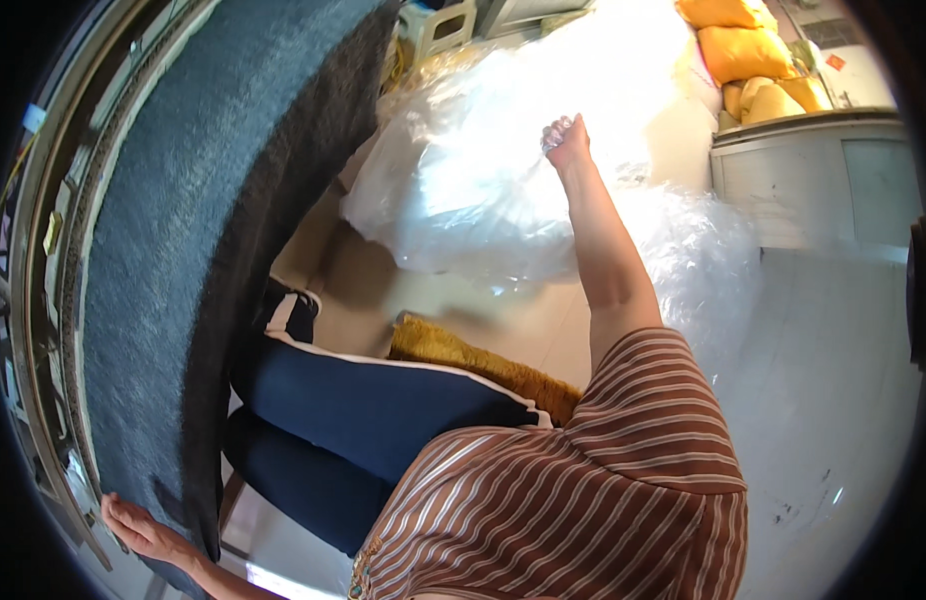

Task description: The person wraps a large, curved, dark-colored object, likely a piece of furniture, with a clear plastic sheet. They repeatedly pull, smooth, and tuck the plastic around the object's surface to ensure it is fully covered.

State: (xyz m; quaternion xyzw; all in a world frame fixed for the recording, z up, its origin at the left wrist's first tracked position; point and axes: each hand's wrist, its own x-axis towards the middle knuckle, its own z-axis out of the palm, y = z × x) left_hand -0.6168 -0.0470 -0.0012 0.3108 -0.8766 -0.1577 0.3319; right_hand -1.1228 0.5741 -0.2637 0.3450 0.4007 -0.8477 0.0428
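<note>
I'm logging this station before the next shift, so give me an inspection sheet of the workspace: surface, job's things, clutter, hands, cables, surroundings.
Surface: pale tiled floor, a few dark marks.
Job's things: dark grey carpet; clear plastic bag, bulging.
Clutter: mustard fuzzy mat on the floor; yellow sacks stacked behind.
Hands: left hand rests on the carpet's lower edge; right hand is closed on the plastic bag.
Cables: nothing seen.
Surroundings: white cabinet at right; white stool far back.

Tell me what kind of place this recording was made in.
Probably a small textile or upholstery workshop or storeroom: the right hand grips a big clear plastic bag, the left hand rests on a broad grey fabric sheet, and stuffed yellow sacks sit piled behind.
</note>
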